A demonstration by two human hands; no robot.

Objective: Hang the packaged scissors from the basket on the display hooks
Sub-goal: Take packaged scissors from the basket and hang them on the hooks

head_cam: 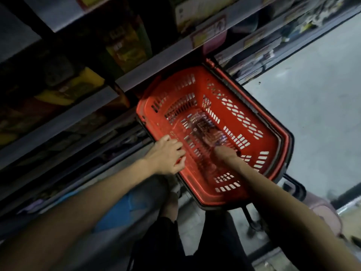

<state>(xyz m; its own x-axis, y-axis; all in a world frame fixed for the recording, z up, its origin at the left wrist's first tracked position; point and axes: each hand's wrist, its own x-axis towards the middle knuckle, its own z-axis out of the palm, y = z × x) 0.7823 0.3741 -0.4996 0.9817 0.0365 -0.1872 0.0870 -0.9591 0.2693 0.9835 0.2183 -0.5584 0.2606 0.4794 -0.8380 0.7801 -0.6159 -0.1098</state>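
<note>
A red plastic basket (pixel 259 122) with slotted walls stands on the floor beside the shelving. In its bottom lie clear, blurred packaged scissors (pixel 205 130). My left hand (pixel 168 156) rests on the basket's near-left rim with its fingers spread over the edge. My right hand (pixel 224 152) reaches down inside the basket and is at the near end of the packages. Its fingers are blurred and hidden behind the back of the hand, so the hold cannot be made out. No display hooks can be made out in this dim view.
Dark store shelves (pixel 148 67) with boxed goods run along the left and top, right against the basket. Pale bare floor (pixel 312 106) spreads to the right. A pinkish object (pixel 324 214) sits at the lower right. My legs are below the basket.
</note>
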